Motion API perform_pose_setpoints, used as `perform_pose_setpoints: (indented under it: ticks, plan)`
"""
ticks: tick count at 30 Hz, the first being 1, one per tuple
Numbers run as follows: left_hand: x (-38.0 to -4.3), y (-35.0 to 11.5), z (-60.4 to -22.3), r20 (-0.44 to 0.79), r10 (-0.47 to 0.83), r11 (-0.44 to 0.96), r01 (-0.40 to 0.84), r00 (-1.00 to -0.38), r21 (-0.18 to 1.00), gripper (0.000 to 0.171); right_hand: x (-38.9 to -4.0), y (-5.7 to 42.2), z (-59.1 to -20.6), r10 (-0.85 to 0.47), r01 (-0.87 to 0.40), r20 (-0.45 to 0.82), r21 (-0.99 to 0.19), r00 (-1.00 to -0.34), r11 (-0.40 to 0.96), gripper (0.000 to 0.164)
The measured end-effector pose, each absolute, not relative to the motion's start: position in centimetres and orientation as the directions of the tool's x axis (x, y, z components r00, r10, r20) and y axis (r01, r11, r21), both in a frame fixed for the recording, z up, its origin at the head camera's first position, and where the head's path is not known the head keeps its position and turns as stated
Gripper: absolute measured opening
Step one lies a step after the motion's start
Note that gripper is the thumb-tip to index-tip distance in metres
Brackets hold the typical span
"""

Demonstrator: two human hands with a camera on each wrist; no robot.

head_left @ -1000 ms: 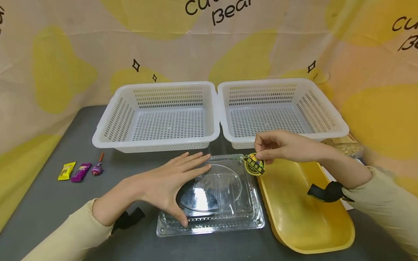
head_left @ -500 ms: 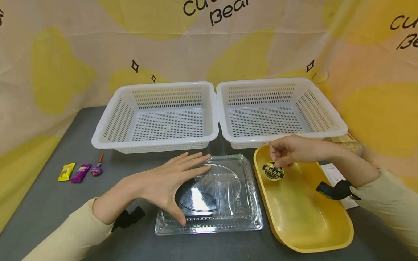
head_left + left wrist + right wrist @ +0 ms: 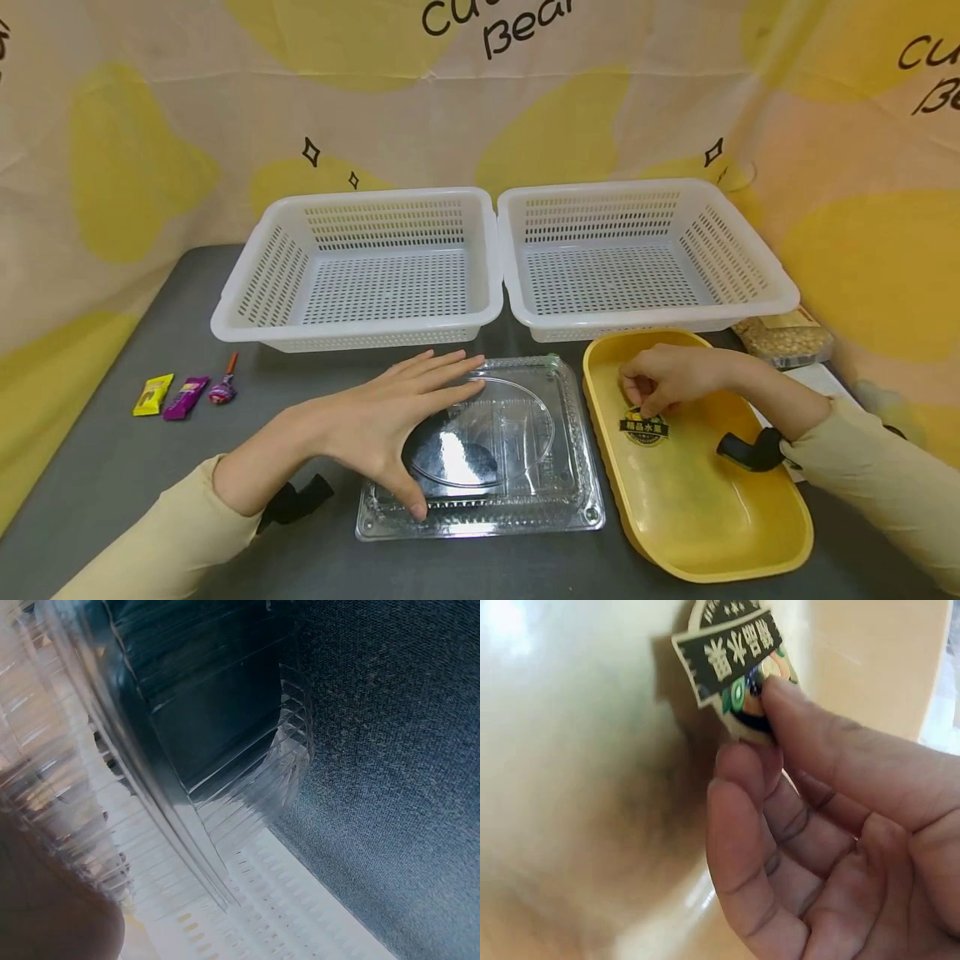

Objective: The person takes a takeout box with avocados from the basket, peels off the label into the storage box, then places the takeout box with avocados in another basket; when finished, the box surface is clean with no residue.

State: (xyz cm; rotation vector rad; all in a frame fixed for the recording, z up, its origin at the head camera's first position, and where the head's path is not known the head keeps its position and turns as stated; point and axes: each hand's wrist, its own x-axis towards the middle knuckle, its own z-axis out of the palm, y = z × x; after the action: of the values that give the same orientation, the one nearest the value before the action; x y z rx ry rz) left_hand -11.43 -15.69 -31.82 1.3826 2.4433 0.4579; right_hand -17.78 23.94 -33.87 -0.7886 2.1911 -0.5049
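My right hand [image 3: 678, 379] pinches a round black label [image 3: 643, 427] by its edge between thumb and fingers, inside the yellow tray [image 3: 705, 500]. In the right wrist view the label [image 3: 735, 664] shows a fruit picture and a dark banner with pale lettering. My left hand [image 3: 378, 421] rests on a clear plastic clamshell box [image 3: 517, 450], its fingers spread along the left side of the lid. The ribbed wall of the box [image 3: 247, 780] fills much of the left wrist view.
Two white perforated baskets [image 3: 360, 329] [image 3: 652, 321] stand side by side behind the box. At far left lie a yellow packet [image 3: 153, 394], a purple packet [image 3: 186, 397] and a lollipop [image 3: 222, 389]. A bag of pale grains [image 3: 787, 337] lies behind the yellow tray.
My right hand has carried the label from the box's upper right corner rightward and down into the yellow tray. The left hand stays in place on the box.
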Motion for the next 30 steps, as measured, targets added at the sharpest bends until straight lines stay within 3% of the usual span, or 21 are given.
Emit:
perform_pose_setpoints:
  ticks: [7,13,18,25,28,30]
  plan:
    - [-11.44,-15.69,-31.90,-0.101,0.861,0.493,0.768,-0.498,0.409,0.129,-17.16,23.31,-34.30,-0.670,-0.479,-0.436,-0.475,-0.601,0.738,0.022]
    - [-11.42,-15.73,-31.96,-0.100,0.860,0.495,0.768,-0.501,0.405,0.129,-16.96,23.38,-33.95,-0.644,-0.487,-0.420,-0.427,-0.640,0.762,0.022]
    - [-11.48,-15.76,-32.04,-0.099,0.861,0.493,0.767,-0.499,0.410,0.129,-16.96,23.78,-33.86,-0.670,-0.434,-0.464,-0.520,-0.579,0.736,0.014]
    - [-11.44,-15.76,-32.07,-0.091,0.863,0.488,0.774,-0.497,0.404,0.129,-16.90,23.88,-33.92,-0.692,-0.359,-0.564,-0.595,-0.451,0.719,0.015]
    - [-11.44,-15.77,-32.10,-0.092,0.863,0.488,0.772,-0.497,0.407,0.128,-16.97,23.84,-34.01,-0.688,-0.345,-0.575,-0.599,-0.442,0.723,0.014]
    - [-11.46,-15.76,-32.11,-0.096,0.861,0.491,0.766,-0.499,0.414,0.128,-17.06,23.86,-33.94,-0.687,-0.362,-0.548,-0.589,-0.478,0.722,0.014]
